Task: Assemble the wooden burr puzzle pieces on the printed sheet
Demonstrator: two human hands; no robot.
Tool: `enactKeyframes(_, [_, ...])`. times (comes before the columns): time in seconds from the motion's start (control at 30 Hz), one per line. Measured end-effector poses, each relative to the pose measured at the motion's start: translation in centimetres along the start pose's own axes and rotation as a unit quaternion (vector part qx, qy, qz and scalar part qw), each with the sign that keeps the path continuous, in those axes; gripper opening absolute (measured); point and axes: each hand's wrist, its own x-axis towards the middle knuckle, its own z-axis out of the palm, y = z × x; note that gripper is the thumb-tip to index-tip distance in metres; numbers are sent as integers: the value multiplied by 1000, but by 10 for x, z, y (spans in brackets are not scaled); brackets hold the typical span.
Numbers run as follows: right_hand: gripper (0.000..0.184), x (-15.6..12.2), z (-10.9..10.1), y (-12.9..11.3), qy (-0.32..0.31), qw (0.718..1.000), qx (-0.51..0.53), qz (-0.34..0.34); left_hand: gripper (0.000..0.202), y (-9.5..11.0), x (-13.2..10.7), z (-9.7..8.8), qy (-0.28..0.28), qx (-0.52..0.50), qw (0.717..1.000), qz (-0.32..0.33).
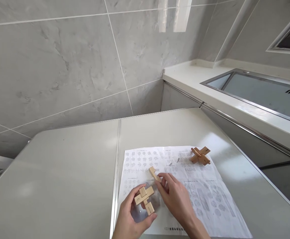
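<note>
In my left hand (132, 212) I hold a partly joined wooden burr puzzle (144, 198) made of several pale notched blocks, gripped between thumb and fingers. My right hand (176, 197) pinches the near end of a single pale notched wooden puzzle piece (152, 171), which is apart from the joined blocks and points away to the left. Both hands are above a printed instruction sheet (140, 151) with rows of small line diagrams. At the sheet's far right corner rests a darker brown wooden burr puzzle (200, 156), crossed in a star shape, touched by neither hand.
The sheet lies on a pale table (67, 172) with a metal seam (117, 149) running through it. Behind stands a grey tiled wall (60, 66). To the right is a white counter (184, 71) with an inset glass-topped panel (256, 88) and a metal rail along its front.
</note>
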Motion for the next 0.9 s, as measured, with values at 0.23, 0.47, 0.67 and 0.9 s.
enactKeyframes(0.23, [52,-19,-21,-4,-131,942,305,59,69,2,3,1,53,-30,998,-24])
enactKeyframes(0.47, [51,-42,-2,-5,-128,945,301,20,72,6,3,7,24,-74,997,-24])
enactKeyframes(0.67, [52,-45,5,0,-107,944,309,31,70,9,0,9,-4,-61,998,-12])
enactKeyframes(0.9, [56,-47,2,3,-144,939,307,60,76,7,1,6,-32,-50,998,-18])
